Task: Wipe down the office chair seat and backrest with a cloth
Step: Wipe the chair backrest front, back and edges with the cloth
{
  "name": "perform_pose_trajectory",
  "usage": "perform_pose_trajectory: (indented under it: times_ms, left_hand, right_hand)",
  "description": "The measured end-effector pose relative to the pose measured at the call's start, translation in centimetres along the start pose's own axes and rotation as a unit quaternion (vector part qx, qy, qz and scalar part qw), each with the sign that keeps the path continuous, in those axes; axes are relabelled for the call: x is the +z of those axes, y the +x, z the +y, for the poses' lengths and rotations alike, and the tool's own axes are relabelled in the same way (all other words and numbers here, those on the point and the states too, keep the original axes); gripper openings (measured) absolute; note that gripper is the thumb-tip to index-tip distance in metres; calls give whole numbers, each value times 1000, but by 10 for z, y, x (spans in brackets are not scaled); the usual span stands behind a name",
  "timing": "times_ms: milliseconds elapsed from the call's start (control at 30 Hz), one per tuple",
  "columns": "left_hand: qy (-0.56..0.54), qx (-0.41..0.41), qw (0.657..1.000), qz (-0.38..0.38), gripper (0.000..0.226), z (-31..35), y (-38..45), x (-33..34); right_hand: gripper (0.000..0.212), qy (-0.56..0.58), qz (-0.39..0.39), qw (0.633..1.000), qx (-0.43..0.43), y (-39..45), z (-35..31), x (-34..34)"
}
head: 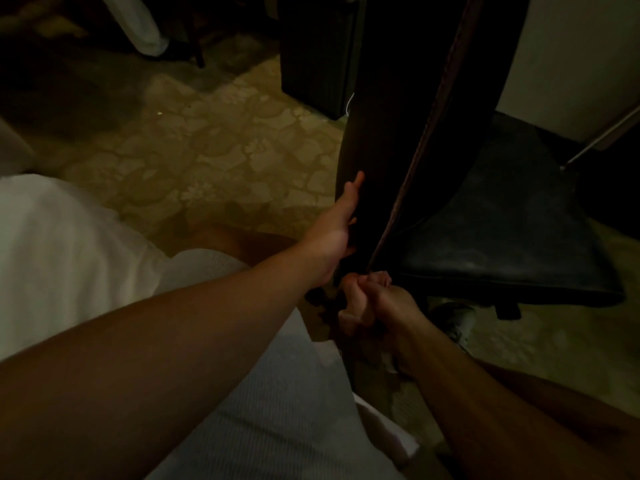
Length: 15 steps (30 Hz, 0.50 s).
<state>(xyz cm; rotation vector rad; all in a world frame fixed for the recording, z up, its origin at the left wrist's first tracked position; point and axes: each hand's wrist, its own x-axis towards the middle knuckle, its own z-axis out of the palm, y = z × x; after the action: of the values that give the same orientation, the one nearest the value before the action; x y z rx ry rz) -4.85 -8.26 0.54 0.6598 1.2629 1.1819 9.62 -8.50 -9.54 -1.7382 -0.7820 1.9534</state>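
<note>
Head view: left hand, fingers straight, is bracing the backrest; right hand is gripping the cloth at its base. Backrest wiping seems underway; seat likely next

The seat in front of me looks like black leather, smooth with a dull sheen. The backrest is dark and matt. My shorts are ribbed cloth, and the floor is mottled, matt.
</note>
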Motion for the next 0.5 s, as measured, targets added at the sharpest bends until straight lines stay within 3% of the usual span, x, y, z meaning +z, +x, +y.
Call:
perform_pose_trajectory:
  times_ms: [500]
  left_hand:
    - [-1, -15, 1000, 17, 53, 4, -11, 6]
  right_hand:
    - [19, -17, 67, 997, 15, -9, 0, 0]
